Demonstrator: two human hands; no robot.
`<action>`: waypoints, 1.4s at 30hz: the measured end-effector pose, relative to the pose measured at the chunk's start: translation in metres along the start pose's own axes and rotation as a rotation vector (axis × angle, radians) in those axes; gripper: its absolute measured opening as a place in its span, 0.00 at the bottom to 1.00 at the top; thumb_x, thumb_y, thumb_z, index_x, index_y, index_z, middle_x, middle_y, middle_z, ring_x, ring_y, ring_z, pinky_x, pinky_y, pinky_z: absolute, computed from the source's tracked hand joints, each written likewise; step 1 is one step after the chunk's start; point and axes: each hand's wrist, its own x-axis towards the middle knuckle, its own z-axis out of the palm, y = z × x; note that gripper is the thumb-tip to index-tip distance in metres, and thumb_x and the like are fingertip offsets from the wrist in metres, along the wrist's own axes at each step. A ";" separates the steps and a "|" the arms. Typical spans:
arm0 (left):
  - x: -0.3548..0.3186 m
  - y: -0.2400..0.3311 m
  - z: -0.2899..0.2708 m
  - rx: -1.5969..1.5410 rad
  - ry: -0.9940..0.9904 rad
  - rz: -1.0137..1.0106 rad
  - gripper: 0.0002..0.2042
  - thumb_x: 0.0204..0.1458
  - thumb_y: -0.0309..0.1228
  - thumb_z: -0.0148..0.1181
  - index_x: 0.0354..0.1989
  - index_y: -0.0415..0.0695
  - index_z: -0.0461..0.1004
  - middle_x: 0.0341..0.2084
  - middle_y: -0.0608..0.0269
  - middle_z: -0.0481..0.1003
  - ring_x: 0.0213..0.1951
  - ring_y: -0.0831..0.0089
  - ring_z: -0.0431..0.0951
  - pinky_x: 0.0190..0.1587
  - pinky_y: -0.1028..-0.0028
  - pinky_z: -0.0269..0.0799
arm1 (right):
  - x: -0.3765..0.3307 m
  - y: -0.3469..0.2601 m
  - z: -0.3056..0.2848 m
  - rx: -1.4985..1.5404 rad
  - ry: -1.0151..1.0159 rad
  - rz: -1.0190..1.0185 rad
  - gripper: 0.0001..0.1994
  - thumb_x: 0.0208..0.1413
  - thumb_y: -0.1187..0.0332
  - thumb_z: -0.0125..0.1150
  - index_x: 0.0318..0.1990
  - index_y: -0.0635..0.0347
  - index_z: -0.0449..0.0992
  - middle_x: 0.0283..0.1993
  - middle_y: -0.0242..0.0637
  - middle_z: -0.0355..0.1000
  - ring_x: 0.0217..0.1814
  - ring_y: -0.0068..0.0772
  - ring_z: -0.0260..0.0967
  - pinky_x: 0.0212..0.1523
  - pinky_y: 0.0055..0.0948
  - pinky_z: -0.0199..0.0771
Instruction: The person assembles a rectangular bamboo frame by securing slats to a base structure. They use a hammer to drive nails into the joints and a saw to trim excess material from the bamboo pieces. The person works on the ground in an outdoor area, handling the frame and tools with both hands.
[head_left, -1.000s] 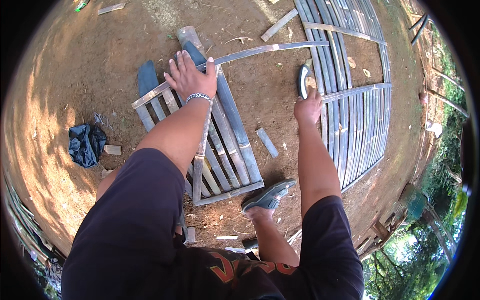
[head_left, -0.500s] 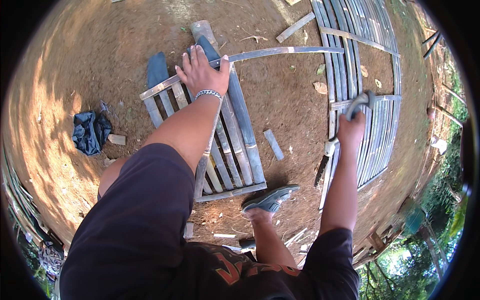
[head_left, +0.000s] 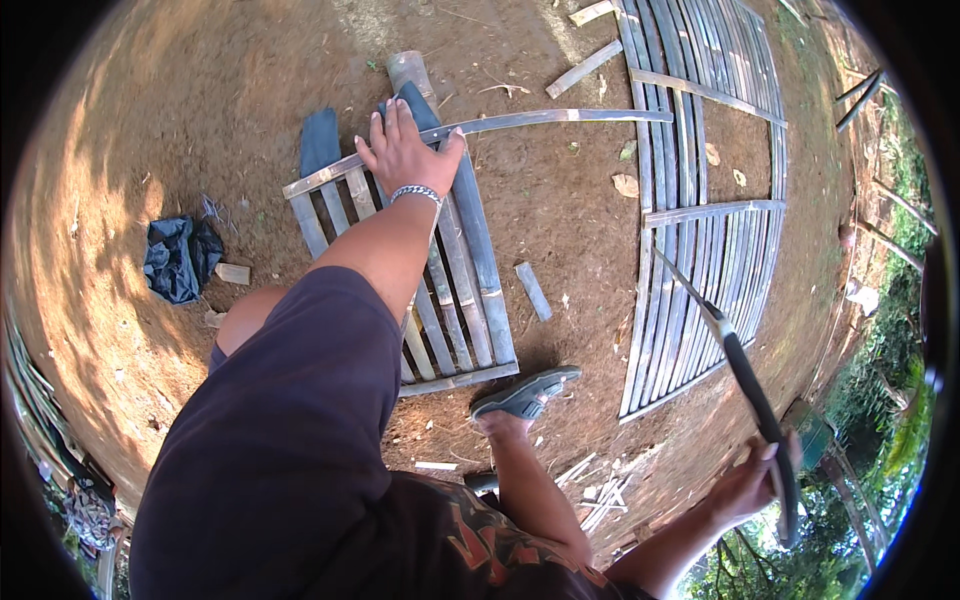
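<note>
My left hand (head_left: 405, 160) lies flat, fingers spread, on a long bamboo strip (head_left: 540, 118) crossing the far end of a bamboo slat panel (head_left: 490, 280). The strip's right end rests over a larger slatted bamboo panel (head_left: 690, 310). Beneath my fingers, the panel end meets a dark flat piece (head_left: 418, 104) and a thick bamboo length (head_left: 407, 70). At the lower right my right hand (head_left: 752, 482) is closed around the dark handle of what looks like a hand saw (head_left: 741, 366). Its narrow blade points up and left over the larger panel. My forearm hides part of the smaller panel.
A black plastic bag (head_left: 180, 258) and a small wood block (head_left: 233, 273) sit on the dirt at left. Bamboo offcuts (head_left: 534, 291) lie between the panels, another (head_left: 584, 69) farther off. My sandalled foot (head_left: 525, 394) stands by the smaller panel; pale splinters (head_left: 605, 495) lie behind it.
My right hand has swung down and to the right with the saw, whose blade now points away from me. My left hand stays on the strip. The view has shifted slightly.
</note>
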 end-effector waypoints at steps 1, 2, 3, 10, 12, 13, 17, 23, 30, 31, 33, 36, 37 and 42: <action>0.000 -0.001 -0.001 0.005 0.007 -0.004 0.46 0.49 0.59 0.57 0.72 0.42 0.55 0.73 0.59 0.53 0.75 0.61 0.46 0.74 0.50 0.29 | -0.020 -0.006 0.008 -0.018 -0.042 0.050 0.21 0.65 0.55 0.58 0.57 0.61 0.72 0.39 0.39 0.74 0.35 0.21 0.69 0.41 0.25 0.70; 0.001 -0.001 -0.002 0.006 0.008 -0.005 0.46 0.49 0.59 0.57 0.72 0.42 0.55 0.73 0.59 0.53 0.75 0.61 0.46 0.74 0.50 0.29 | -0.035 -0.003 0.008 -0.006 -0.178 0.037 0.21 0.66 0.54 0.57 0.57 0.60 0.72 0.36 0.39 0.74 0.31 0.21 0.68 0.36 0.24 0.69; 0.000 0.001 -0.001 0.004 0.009 -0.002 0.46 0.49 0.59 0.58 0.72 0.43 0.55 0.73 0.59 0.53 0.74 0.61 0.46 0.74 0.50 0.29 | -0.049 -0.003 0.014 0.062 -0.271 0.024 0.21 0.66 0.54 0.56 0.58 0.60 0.71 0.33 0.40 0.75 0.29 0.22 0.68 0.33 0.24 0.70; 0.000 0.002 0.000 0.022 0.012 0.012 0.45 0.49 0.59 0.57 0.72 0.43 0.55 0.72 0.59 0.54 0.74 0.60 0.49 0.74 0.49 0.30 | -0.148 -0.025 0.041 1.147 -0.468 1.092 0.20 0.57 0.77 0.56 0.59 0.62 0.72 0.54 0.67 0.72 0.50 0.59 0.77 0.52 0.54 0.80; 0.000 0.003 0.000 0.015 0.009 0.011 0.45 0.49 0.59 0.57 0.72 0.43 0.55 0.72 0.59 0.54 0.74 0.60 0.49 0.74 0.49 0.30 | -0.160 -0.019 0.049 1.357 -0.475 1.269 0.16 0.58 0.75 0.59 0.54 0.63 0.72 0.51 0.66 0.72 0.49 0.58 0.78 0.51 0.50 0.82; 0.001 0.003 0.000 0.012 0.015 0.014 0.45 0.49 0.59 0.57 0.72 0.43 0.55 0.72 0.59 0.54 0.74 0.60 0.49 0.74 0.50 0.30 | -0.168 -0.016 0.050 1.402 -0.498 1.303 0.13 0.59 0.73 0.60 0.51 0.63 0.71 0.49 0.65 0.73 0.48 0.56 0.78 0.51 0.49 0.82; 0.000 0.000 0.002 0.016 0.029 0.021 0.45 0.49 0.58 0.57 0.72 0.43 0.55 0.72 0.59 0.55 0.74 0.60 0.49 0.74 0.49 0.30 | -0.180 -0.015 0.056 0.352 -0.778 1.317 0.21 0.56 0.72 0.69 0.48 0.62 0.59 0.38 0.45 0.76 0.32 0.29 0.75 0.33 0.29 0.77; 0.001 0.002 0.001 0.003 0.030 0.027 0.45 0.49 0.59 0.57 0.71 0.43 0.56 0.72 0.58 0.55 0.73 0.59 0.49 0.74 0.48 0.30 | -0.193 -0.036 0.043 0.349 -0.736 1.036 0.36 0.48 0.78 0.61 0.63 0.69 0.48 0.25 0.35 0.70 0.23 0.21 0.68 0.24 0.21 0.69; 0.001 0.000 -0.001 0.005 0.015 0.022 0.45 0.49 0.59 0.57 0.71 0.42 0.56 0.72 0.58 0.55 0.73 0.59 0.50 0.73 0.47 0.30 | -0.204 -0.042 0.045 0.545 -0.503 0.891 0.20 0.50 0.79 0.51 0.52 0.71 0.62 0.33 0.40 0.68 0.29 0.24 0.67 0.30 0.22 0.71; 0.000 -0.001 0.000 0.003 0.020 0.021 0.45 0.49 0.59 0.57 0.71 0.42 0.56 0.72 0.58 0.55 0.73 0.59 0.50 0.73 0.47 0.30 | -0.207 -0.032 0.055 0.395 -0.536 0.783 0.19 0.53 0.77 0.53 0.53 0.71 0.63 0.32 0.41 0.69 0.29 0.29 0.68 0.31 0.27 0.72; 0.001 -0.002 0.004 -0.003 0.026 0.029 0.45 0.50 0.59 0.57 0.71 0.42 0.56 0.72 0.57 0.55 0.73 0.59 0.50 0.73 0.47 0.30 | -0.206 -0.014 0.087 0.098 -0.584 0.563 0.18 0.59 0.72 0.56 0.55 0.70 0.66 0.32 0.43 0.71 0.30 0.39 0.71 0.34 0.37 0.74; 0.000 0.001 0.004 -0.019 0.030 0.039 0.45 0.50 0.59 0.56 0.71 0.41 0.56 0.72 0.57 0.55 0.73 0.59 0.50 0.73 0.47 0.30 | -0.183 -0.009 0.159 0.006 -0.679 0.420 0.17 0.60 0.71 0.59 0.55 0.65 0.69 0.36 0.52 0.74 0.36 0.53 0.75 0.37 0.43 0.75; 0.000 0.001 0.005 -0.021 0.035 0.041 0.45 0.50 0.59 0.56 0.71 0.41 0.56 0.72 0.57 0.55 0.73 0.60 0.50 0.73 0.47 0.30 | -0.179 -0.008 0.180 0.021 -0.699 0.403 0.16 0.59 0.71 0.60 0.54 0.65 0.69 0.37 0.54 0.75 0.38 0.56 0.76 0.38 0.44 0.75; 0.001 -0.002 0.009 -0.010 0.054 0.031 0.44 0.51 0.59 0.55 0.71 0.42 0.56 0.72 0.58 0.55 0.73 0.61 0.50 0.74 0.48 0.30 | -0.190 0.025 0.264 0.117 -0.711 0.334 0.18 0.59 0.71 0.60 0.55 0.64 0.67 0.34 0.57 0.76 0.36 0.63 0.76 0.37 0.48 0.75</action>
